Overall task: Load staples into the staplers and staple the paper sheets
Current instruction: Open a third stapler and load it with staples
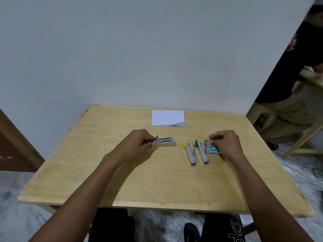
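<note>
Item 1, blue-tipped stapler: bare metal magazine with a blue end pointing right and a dark rear end. It is swung open and sits left of centre on the table, low over the wood; contact with the top cannot be told.

Item 2, yellow stapler: lies open on the table right of centre, metal arm running towards the near edge, yellow cap at the far end.

Item 3, green stapler: lies open just beside the yellow one, on its right, same orientation.

Item 4, paper sheets: small white stack, flat at the far middle of the table, one near corner lifted. Well apart from the staplers.

Left hand: arm reaches in from the lower left; fingers curled round the dark rear end of the blue-tipped stapler, thumb underneath, gripping it.

Right hand: arm reaches in from the lower right; fingers curled, thumb and forefinger pinching a small pale piece whose nature cannot be told.

Container, staple box: green, with a white label, flat on the table just right of the green stapler, partly under the right hand. Contents hidden.

Surroundings: pale wall; a second person in a dark top sits at the right.
</note>
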